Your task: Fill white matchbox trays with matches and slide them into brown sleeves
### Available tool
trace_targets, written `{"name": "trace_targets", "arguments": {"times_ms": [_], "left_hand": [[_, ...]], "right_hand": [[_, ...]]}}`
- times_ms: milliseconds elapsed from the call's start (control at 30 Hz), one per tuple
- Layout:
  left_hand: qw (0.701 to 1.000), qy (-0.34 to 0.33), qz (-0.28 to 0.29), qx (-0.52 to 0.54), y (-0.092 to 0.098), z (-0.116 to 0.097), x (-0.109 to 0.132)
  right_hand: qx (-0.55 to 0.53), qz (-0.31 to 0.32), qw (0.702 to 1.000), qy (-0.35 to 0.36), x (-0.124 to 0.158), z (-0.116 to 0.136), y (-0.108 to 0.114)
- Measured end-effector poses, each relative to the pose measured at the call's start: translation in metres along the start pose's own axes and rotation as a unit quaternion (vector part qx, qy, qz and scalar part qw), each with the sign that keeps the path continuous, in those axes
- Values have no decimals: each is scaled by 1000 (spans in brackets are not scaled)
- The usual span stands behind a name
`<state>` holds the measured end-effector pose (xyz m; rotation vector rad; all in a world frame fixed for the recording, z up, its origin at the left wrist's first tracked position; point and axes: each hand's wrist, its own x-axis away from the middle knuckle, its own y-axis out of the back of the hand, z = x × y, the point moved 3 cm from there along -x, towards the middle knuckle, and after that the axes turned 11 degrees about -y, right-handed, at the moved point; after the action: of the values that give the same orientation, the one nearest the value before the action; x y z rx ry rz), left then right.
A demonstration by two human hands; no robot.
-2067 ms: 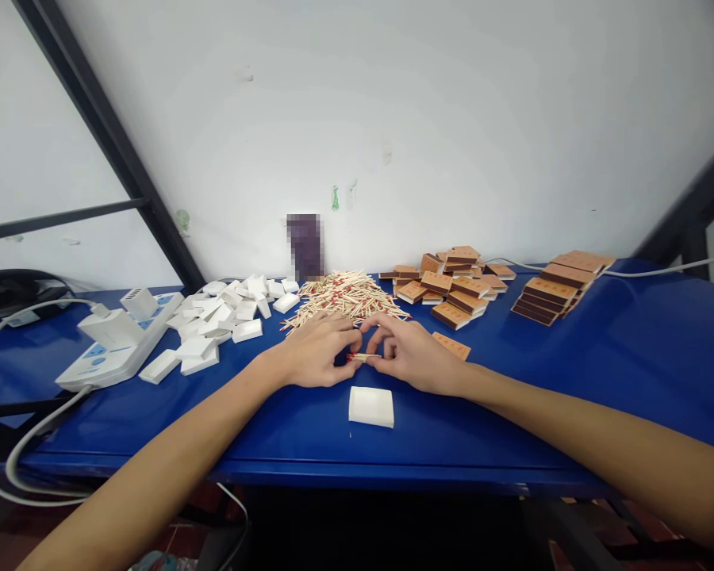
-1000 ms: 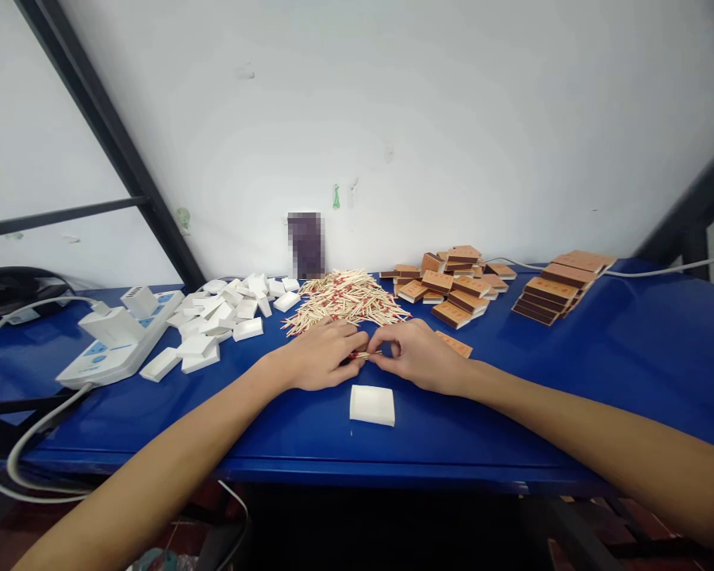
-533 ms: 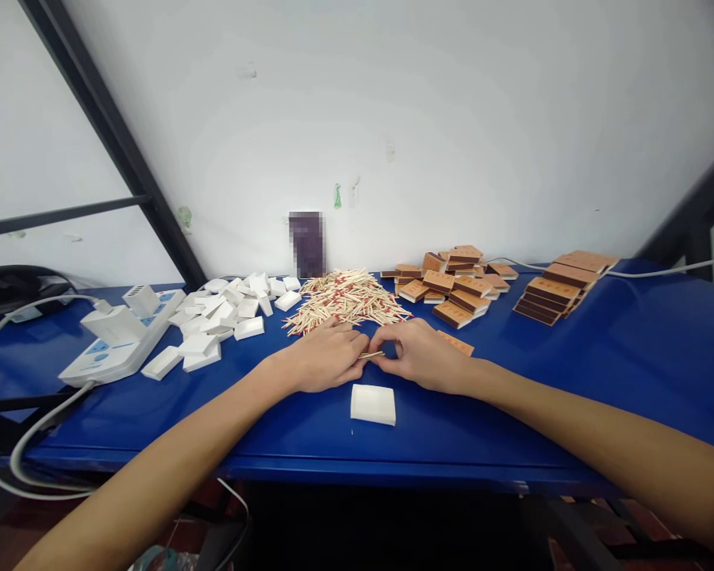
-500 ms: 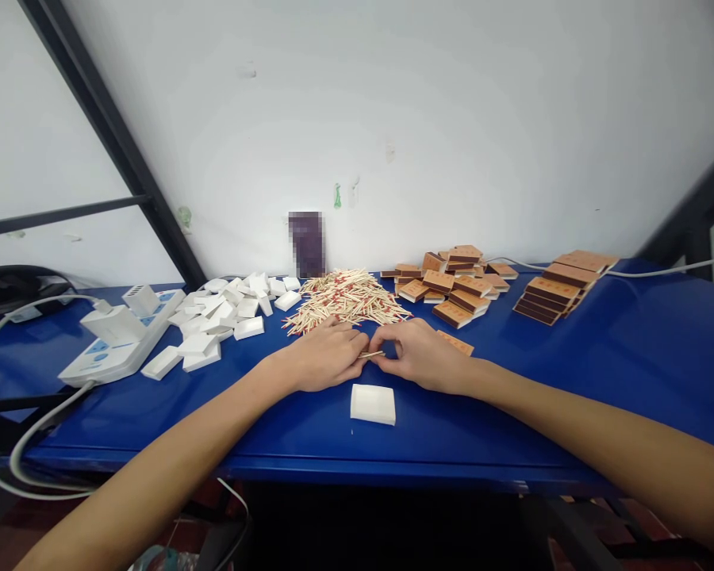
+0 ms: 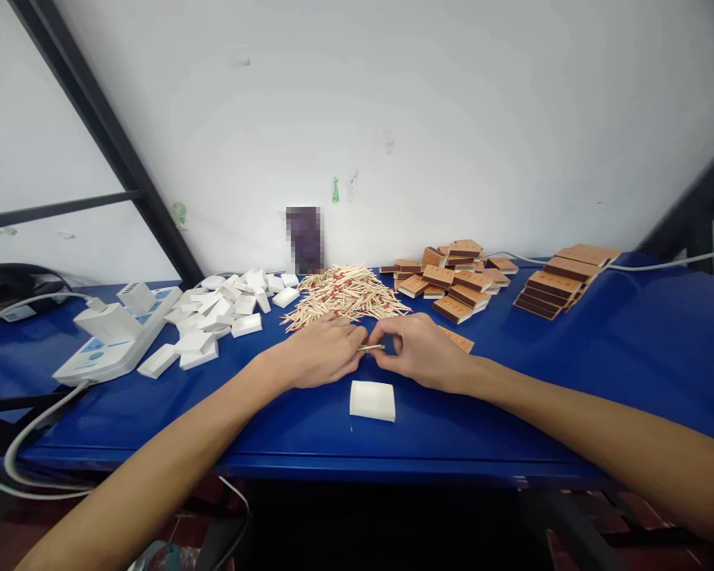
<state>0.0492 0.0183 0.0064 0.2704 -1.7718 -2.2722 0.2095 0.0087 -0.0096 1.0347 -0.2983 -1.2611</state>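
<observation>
Nearly knuckle to knuckle, the hands meet low over the bench (image 5: 529, 381). The left hand (image 5: 327, 350) lies palm down, fingers curled close around one end of a few matchsticks (image 5: 370, 347); the right hand (image 5: 422, 353) pinches their other end between thumb and forefinger. Just nearer, a white tray (image 5: 372, 400) sits apart from both, with blue surface between it and the front edge. Beyond the fingers, the match pile (image 5: 348, 297) rises close by. I can't count the held sticks, an orange matchbox (image 5: 459, 341) is half hidden behind the right wrist, and a dark upright object (image 5: 305, 240) is blurred.
</observation>
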Motion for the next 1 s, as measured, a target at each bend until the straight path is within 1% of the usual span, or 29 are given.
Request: {"name": "trace_targets", "arguments": {"times_ms": [100,167,233,300,467,567,633,667,700,767,833,900,1000], "left_hand": [[998,8,-28,49,16,-2,8],[995,-1,-33,99,25,-7,14],[988,-24,-19,153,29,-14,18],[981,-40,-8,189,29,-19,19],[968,-50,-6,246,25,-22,17],[961,-60,-27,270,26,-17,15],[957,-44,-65,280,25,-7,15],[957,-25,-92,273,23,0,15],[960,11,-126,249,20,8,15],[973,63,-161,151,13,21,14],[981,84,-154,84,2,29,12],[984,93,-139,64,-6,32,9],[985,109,-122,54,-12,30,5]], "right_hand": [[-37,-42,998,21,7,11,10],[-64,-50,996,31,16,20,15],[-73,-33,996,41,26,28,16],[-66,-8,997,44,34,32,14],[-51,44,997,36,40,31,6],[-45,76,995,45,41,30,2],[-38,90,994,41,41,30,1],[-36,96,994,36,41,30,1],[-35,102,994,30,41,31,1],[-36,113,993,24,41,31,2],[-35,114,993,28,40,32,3],[-28,104,993,38,40,32,2],[-25,100,993,65,41,32,1]]}}
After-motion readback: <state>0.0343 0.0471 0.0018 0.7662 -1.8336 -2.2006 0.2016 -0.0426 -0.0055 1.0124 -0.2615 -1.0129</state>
